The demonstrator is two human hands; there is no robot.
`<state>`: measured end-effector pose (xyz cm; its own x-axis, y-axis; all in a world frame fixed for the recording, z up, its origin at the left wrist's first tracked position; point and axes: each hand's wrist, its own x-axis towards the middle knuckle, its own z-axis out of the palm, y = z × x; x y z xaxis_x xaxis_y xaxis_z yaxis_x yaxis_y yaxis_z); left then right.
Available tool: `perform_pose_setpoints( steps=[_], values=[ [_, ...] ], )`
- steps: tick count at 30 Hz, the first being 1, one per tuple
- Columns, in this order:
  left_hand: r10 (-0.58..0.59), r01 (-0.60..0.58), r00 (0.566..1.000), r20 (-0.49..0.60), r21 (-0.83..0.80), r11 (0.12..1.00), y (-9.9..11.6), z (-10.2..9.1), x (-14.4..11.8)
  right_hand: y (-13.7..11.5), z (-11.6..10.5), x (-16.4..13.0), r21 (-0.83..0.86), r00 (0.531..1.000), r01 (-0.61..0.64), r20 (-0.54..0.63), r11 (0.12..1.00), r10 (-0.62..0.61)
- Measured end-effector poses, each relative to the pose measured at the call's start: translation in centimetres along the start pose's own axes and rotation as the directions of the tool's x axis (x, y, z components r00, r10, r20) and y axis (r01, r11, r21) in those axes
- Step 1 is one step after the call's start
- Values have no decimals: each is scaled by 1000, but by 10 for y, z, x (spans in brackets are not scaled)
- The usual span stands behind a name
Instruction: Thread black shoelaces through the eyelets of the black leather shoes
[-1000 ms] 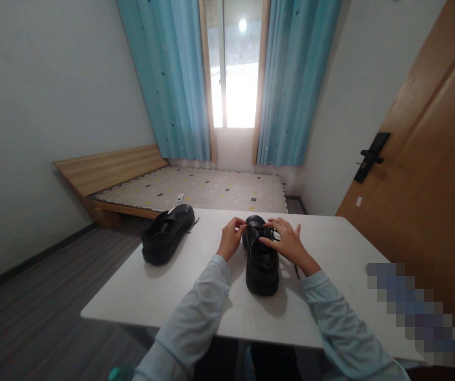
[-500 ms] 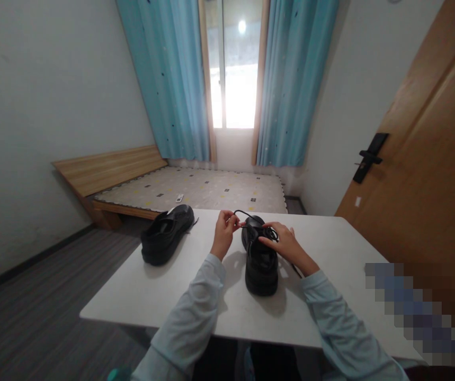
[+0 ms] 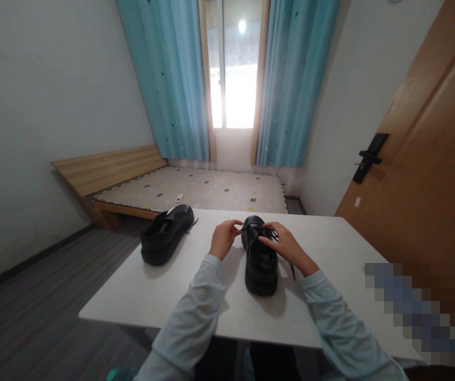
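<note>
The near shoe (image 3: 261,259) sits on the counter (image 3: 330,248), right of the other shoe (image 3: 166,241). Both hands' fingers pinch its thin, floppy lace (image 3: 259,229): left hand (image 3: 223,239), right hand (image 3: 286,246). Hold the lace ends; the shoe looks stiff.

— Where are the person's arms?

— Both reach forward from the bottom edge, in pale blue long sleeves, forearms angling toward each other so the hands nearly meet in the middle.

— What is the left hand (image 3: 223,238) doing?

— It is curled, knuckles up, thumb and forefinger pinched together at the tips, wrist slightly raised.

— And the right hand (image 3: 286,245)?

— It lies palm down, wrist low, fingers bent forward and gathered in a pinch toward the left hand. Whether its fingertips fully close cannot be told.

— Do the hands touch?

— No, they are near each other but apart.
</note>
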<state>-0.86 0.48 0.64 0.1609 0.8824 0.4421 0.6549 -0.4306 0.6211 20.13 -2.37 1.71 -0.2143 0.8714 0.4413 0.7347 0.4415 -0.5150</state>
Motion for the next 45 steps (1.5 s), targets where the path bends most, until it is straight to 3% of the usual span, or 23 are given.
perform_pose_setpoints(
  steps=[4,7,14,20,23,25,29,31,33,35,38,40,42,45],
  values=[
    [-66,66,998,-9,226,972,-8,-2,-2,-2,0,-1,12,1000,-4,8,1000,4],
    [-90,113,991,-96,273,955,-12,-4,-1,-2,-1,-1,17,1000,-9,14,1000,8],
    [-148,153,951,-270,-5,988,-8,-8,3,2,1,-3,1,1000,-1,-1,1000,1],
    [-236,146,901,-364,-257,955,-10,-4,5,3,0,-3,6,1000,-1,-7,1000,2],
    [-350,161,865,-359,-463,872,-10,-2,7,4,0,-4,3,1000,-5,-12,1000,5],
    [-411,142,861,-298,-637,758,-8,-2,8,5,0,-4,4,1000,-6,-11,1000,7],
    [-378,89,920,-102,-886,456,2,-7,7,7,0,-5,8,1000,-11,-6,1000,11],
    [-350,90,934,-68,-905,416,6,-10,5,8,0,-6,9,1000,-11,-5,1000,11],
    [-330,109,942,-67,-867,486,9,-10,4,7,0,-5,11,1000,-7,-8,1000,7],
    [-288,123,954,-85,-766,631,8,-8,4,6,1,-5,15,1000,-3,-11,1000,3],
    [-172,92,978,-115,-507,857,5,-3,3,4,2,-3,16,1000,2,-15,1000,-1],
    [-96,68,992,-85,-288,955,3,0,1,2,3,-2,14,1000,2,-16,1000,-2],
    [-41,40,999,-23,-63,997,2,2,-1,0,4,-1,15,1000,-3,-12,1000,3],
    [0,-12,998,58,205,979,0,1,-5,-1,5,-1,20,1000,-13,-5,1000,13]
  ],
)
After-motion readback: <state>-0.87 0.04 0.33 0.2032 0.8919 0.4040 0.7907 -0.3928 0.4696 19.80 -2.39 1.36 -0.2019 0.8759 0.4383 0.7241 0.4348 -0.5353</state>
